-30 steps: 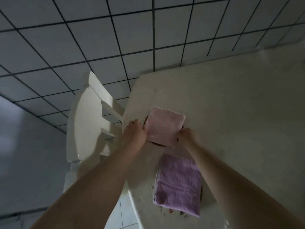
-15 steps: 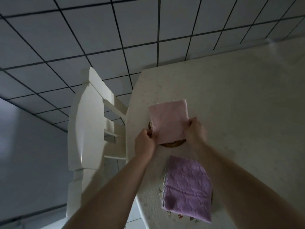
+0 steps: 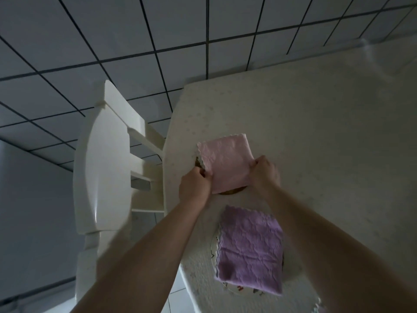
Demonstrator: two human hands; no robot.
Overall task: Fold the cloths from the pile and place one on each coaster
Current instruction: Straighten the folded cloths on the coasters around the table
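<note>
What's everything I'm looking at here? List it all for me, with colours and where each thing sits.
pink cloth: one, pale pink, folded, on the brown coaster, held at its near corners
brown coaster: one, mostly hidden under the pink cloth
purple cloth: one, lilac, folded, nearer the camera on the patterned coaster
patterned coaster: one, white, only its rim shows
table: one, cream
chair: one, white, left of the table
floor: grey tiles
left hand: grips the pink cloth
right hand: grips the pink cloth

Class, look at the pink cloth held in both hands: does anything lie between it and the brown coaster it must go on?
Nothing visible does. The pink cloth, gripped by the left hand and right hand, already covers the brown coaster.
</note>
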